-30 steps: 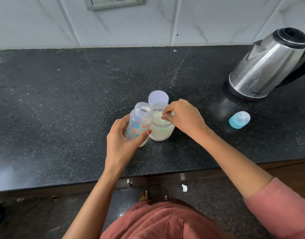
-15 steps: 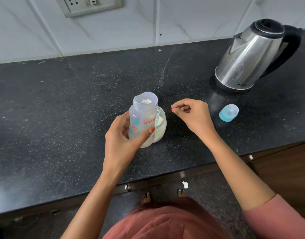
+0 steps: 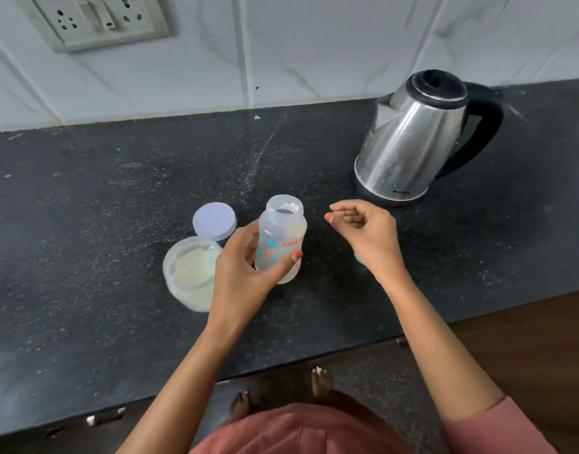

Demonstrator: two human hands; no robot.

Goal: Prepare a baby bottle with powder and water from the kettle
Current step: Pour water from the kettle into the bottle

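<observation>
While the left hand (image 3: 240, 267) is gripping the bottle (image 3: 283, 235) at frame centre, powder (image 3: 289, 206) seemingly in, the right hand (image 3: 363, 231) is hovering curled and empty; water is coming next, needing the kettle (image 3: 409, 142) upper right

A home kitchen: dark stone counter (image 3: 85, 198), tiled wall (image 3: 314, 44), electric kettle (image 3: 409, 139).

clear bottle (image 3: 283, 239) upright, powder jar (image 3: 190, 276) open

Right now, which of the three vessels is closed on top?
The steel kettle, far right: its black lid is down. The baby bottle gripped by the left hand and the powder jar beside it are both open-mouthed.
</observation>
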